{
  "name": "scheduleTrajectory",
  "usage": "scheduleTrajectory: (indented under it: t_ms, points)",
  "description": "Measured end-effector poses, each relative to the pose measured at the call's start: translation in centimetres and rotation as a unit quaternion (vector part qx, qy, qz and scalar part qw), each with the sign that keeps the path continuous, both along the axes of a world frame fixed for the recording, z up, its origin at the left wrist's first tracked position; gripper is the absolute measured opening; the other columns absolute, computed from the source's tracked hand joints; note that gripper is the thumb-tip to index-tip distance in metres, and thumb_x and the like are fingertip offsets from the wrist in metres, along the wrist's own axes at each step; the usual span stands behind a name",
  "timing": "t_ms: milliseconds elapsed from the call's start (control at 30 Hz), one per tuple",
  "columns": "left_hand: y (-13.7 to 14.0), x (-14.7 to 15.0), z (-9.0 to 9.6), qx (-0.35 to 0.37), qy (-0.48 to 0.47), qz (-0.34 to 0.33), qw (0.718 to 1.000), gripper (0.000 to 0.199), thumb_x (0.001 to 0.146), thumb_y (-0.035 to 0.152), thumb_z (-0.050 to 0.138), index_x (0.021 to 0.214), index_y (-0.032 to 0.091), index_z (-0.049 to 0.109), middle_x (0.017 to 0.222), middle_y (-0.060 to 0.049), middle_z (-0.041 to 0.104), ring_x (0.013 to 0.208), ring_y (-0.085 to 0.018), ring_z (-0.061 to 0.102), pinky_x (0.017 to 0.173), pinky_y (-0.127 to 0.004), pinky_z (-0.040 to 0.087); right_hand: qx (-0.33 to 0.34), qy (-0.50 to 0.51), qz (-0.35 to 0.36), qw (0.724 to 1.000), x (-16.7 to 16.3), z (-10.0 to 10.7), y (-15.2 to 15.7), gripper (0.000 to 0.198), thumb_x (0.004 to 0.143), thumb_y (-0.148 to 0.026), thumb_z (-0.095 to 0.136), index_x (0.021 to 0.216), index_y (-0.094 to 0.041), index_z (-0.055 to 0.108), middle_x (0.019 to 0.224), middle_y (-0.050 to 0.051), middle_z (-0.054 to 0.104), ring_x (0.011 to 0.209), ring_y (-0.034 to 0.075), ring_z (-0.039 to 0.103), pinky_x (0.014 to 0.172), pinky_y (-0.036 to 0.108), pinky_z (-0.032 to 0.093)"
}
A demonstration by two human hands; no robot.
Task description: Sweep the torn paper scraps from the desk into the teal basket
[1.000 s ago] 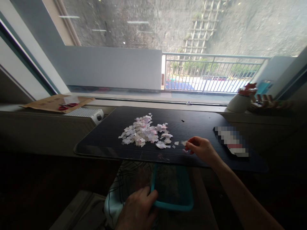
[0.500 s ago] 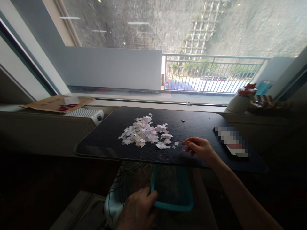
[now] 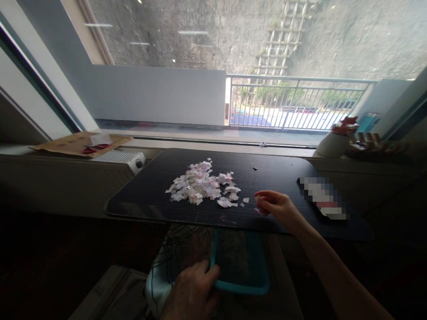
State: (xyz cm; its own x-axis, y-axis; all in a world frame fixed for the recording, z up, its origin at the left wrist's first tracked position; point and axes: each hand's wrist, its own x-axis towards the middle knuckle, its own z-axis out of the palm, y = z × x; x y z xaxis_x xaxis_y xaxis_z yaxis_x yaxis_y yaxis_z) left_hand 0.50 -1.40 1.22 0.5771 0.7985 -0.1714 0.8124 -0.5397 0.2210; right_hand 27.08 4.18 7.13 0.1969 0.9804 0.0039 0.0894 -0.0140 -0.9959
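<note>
My left hand [image 3: 195, 286] grips the near left rim of a turquoise plastic container [image 3: 245, 288], which sits below the table's front edge with paper scraps dimly visible inside. Over the table's front right part, my right hand [image 3: 275, 206] has its fingers pinched together on what looks like a small paper scrap [image 3: 257, 198]. A pinkish bit shows just under those fingertips. To the left lies a loose pile of torn white and pinkish paper scraps [image 3: 200, 182], with a few single pieces [image 3: 246, 200] between pile and hand.
The dark table [image 3: 267, 178] stands against the window. A pixelated flat item [image 3: 322, 198] lies at its right. Red-handled scissors [image 3: 96, 148] rest on a brown paper bag [image 3: 63, 144] at the left, beside a radiator [image 3: 122, 159]. A white pot [image 3: 330, 143] stands at the right.
The fingers of my right hand have drawn closer together near the table's surface. My left hand stays on the container's rim, and the pile looks the same.
</note>
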Motion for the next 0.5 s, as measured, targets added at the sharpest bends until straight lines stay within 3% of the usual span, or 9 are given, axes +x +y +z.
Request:
scheduleTrajectory:
  t_ms: [267,500]
  points:
    - [-0.12,-0.04,-0.05,0.005,-0.006,-0.003,1.000,0.022,0.073,0.008,0.057,0.087,0.025,0.054,0.090,0.001,0.058,0.084,-0.018,0.054,0.069,-0.028,0.036,-0.003,-0.018,0.010,1.000,0.07,-0.13,-0.06,0.030,0.068,-0.041,0.069,0.080,-0.014,0.062,0.064,0.000,0.064,0.054,0.010,0.058,0.050,0.023,0.047]
    - [-0.21,-0.14,0.00,0.003,-0.015,-0.002,1.000,0.021,0.074,0.008,0.058,0.087,0.024,0.055,0.090,0.000,0.057,0.084,-0.019,0.054,0.069,-0.028,0.036,0.014,-0.050,-0.006,0.999,-0.01,-0.28,-0.06,0.021,0.072,-0.035,0.066,0.076,-0.015,0.060,0.061,-0.003,0.059,0.050,0.007,0.050,0.048,0.022,0.043]
